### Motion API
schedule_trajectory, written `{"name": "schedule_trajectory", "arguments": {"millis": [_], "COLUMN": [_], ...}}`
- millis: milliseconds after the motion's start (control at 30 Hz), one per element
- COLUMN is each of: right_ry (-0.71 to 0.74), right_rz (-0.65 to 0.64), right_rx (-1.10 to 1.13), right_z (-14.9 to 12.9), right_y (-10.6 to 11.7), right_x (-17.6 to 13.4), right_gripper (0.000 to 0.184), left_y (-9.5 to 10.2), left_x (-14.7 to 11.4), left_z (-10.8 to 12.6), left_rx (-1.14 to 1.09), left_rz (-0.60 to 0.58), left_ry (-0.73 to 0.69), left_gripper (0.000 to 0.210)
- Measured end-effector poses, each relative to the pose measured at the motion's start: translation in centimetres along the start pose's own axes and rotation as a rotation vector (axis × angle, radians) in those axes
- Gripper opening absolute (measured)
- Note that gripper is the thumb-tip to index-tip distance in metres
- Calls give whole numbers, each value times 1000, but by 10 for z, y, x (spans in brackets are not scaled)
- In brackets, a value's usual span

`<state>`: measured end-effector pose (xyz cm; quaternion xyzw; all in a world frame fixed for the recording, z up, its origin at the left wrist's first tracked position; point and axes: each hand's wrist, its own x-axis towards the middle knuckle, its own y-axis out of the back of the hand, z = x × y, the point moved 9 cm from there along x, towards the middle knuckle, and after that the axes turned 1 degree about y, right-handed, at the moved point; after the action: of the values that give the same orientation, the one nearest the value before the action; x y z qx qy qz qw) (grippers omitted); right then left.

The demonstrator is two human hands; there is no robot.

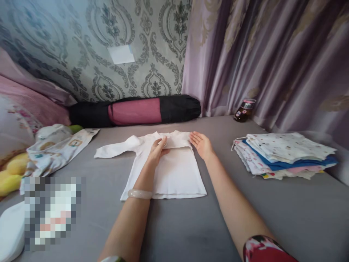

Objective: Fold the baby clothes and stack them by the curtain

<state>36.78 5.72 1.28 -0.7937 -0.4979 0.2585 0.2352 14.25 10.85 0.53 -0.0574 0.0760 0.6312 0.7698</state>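
A small white long-sleeved shirt (178,174) lies flat on the grey bed sheet. One sleeve (117,148) stretches out to the left, while the other lies folded across the chest. My left hand (159,148), with a pale bangle on its wrist, is over the middle of the chest. Its thumb and fingers close on the end of the folded sleeve, and part of the fingers is hidden. At the shirt's right shoulder is my right hand (202,145), palm turned inward and fingers stretched out, with the fingertips at the folded edge.
On the right sits a stack of folded clothes (289,149), with a dark jar (244,111) behind it. A black and pink rolled bag (135,111) lies along the wall. To the left are a crumpled printed cloth (54,153) and yellow plush (13,174). A blurred patch covers the lower left.
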Motion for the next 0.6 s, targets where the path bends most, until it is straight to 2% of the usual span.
{"name": "schedule_trajectory", "arguments": {"millis": [133,233,267,400,600], "right_ry": [41,57,63,135,234], "right_rz": [172,212,212,193,194], "right_rx": [53,29,12,-136,-462], "right_z": [-9,-7,-5,-2,-6], "right_y": [37,52,55,56,47], "right_x": [6,9,10,13,23], "right_gripper": [16,13,12,12,13], "left_y": [4,4,4,14,27], "left_x": [0,3,5,16,24], "left_z": [-2,3,3,-2,0], "left_rx": [1,90,105,98,-73], "left_rz": [73,78,74,112,146], "left_ry": [21,-56,-85,-146,-201], "left_gripper": [82,85,79,34,28]}}
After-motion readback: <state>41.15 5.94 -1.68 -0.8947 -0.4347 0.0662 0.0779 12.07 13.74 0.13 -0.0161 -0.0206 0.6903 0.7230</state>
